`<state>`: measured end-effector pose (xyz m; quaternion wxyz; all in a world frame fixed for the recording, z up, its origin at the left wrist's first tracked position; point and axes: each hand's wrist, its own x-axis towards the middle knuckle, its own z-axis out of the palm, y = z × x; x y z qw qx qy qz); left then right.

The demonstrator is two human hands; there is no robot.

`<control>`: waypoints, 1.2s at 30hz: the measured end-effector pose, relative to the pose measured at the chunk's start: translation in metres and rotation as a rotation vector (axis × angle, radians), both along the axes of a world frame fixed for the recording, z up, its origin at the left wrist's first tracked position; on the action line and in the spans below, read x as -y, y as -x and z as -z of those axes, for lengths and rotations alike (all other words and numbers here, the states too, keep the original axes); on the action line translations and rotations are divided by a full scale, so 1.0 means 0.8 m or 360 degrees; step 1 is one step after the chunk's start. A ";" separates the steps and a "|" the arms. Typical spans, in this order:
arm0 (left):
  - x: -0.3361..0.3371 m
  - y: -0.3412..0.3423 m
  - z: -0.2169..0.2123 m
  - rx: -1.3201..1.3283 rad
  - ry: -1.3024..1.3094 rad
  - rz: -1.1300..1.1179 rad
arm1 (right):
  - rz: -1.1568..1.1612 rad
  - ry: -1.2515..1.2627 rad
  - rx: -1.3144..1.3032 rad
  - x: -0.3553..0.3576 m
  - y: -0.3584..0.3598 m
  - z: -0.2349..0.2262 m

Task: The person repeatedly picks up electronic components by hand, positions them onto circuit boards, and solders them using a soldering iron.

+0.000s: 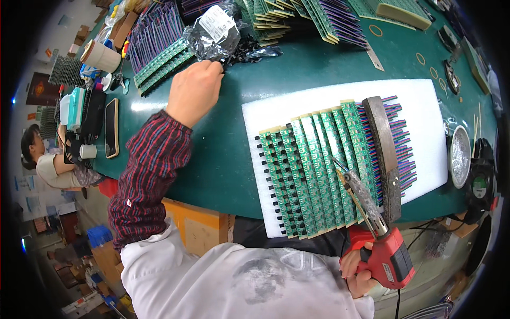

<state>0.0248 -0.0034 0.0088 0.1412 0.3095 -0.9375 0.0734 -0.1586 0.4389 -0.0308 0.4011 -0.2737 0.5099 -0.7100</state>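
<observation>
Head view over a green table (223, 159). Left hand (194, 91), on a plaid-sleeved forearm, stretched far forward and closed, fingertips pinching at the near edge of a crinkled silvery plastic bag (215, 33) with a white label, lying at the far side of the table beside loose dark parts; whether the bag itself or a small part just beside it is pinched, cannot tell. Right hand (357, 266) low at the near edge, clenched around the grip of a red soldering gun (387, 250), its metal tip angled up and to the left, ending over a row of green circuit boards (313, 170). Boards laid side by side, overlapping like shingles, on a white foam sheet (425, 106), well apart from the left hand and directly ahead of the right. Dark metal bar (387, 154) resting across the right end of the row, over striped coloured wires (406, 143). Further stacks of green boards (159, 64) just left of the bag. Black phone (111, 127) lying flat near the table's left edge. Round metal dish (460, 157) just right of the foam sheet. Another person (45, 159) seated beyond the table's left end.
</observation>
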 end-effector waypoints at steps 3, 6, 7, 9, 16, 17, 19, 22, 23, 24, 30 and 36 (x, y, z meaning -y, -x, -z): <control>-0.013 -0.004 -0.006 -0.0117 0.0005 0.0004 | -0.0079 -0.0021 0.0012 -0.001 0.000 -0.005; -0.035 -0.003 -0.020 -0.0581 -0.0618 -0.0291 | -0.0059 -0.0158 0.0032 0.006 0.000 -0.009; -0.048 -0.002 -0.027 -0.0601 -0.0587 -0.0224 | -0.0045 -0.0161 0.0025 0.011 0.003 -0.010; -0.082 0.002 -0.042 -0.0755 -0.0656 -0.0110 | -0.0221 0.0007 -0.0093 0.025 0.008 -0.012; -0.244 0.026 -0.071 -0.0569 -0.1182 0.1246 | -0.0548 -0.0053 -0.0493 0.076 0.013 -0.054; -0.255 0.034 -0.062 -0.0555 -0.1196 0.1435 | -0.0631 -0.0056 -0.0589 0.083 0.013 -0.059; -0.273 0.044 -0.049 -0.0698 -0.0923 0.1349 | -0.0797 -0.0067 -0.0628 0.093 0.014 -0.069; -0.282 0.044 -0.041 -0.0753 -0.0859 0.1322 | -0.0745 -0.0100 -0.0768 0.099 0.012 -0.076; -0.283 0.042 -0.041 -0.0734 -0.0935 0.1368 | -0.0711 -0.0115 -0.0770 0.099 0.011 -0.076; -0.283 0.040 -0.041 -0.0688 -0.0954 0.1366 | -0.0684 -0.0122 -0.0768 0.097 0.010 -0.075; -0.283 0.036 -0.041 -0.0651 -0.1075 0.1344 | -0.0530 -0.0193 -0.0774 0.081 0.006 -0.062; -0.278 0.040 -0.035 -0.0712 -0.0743 0.1352 | -0.0451 -0.0244 -0.0785 0.075 0.004 -0.055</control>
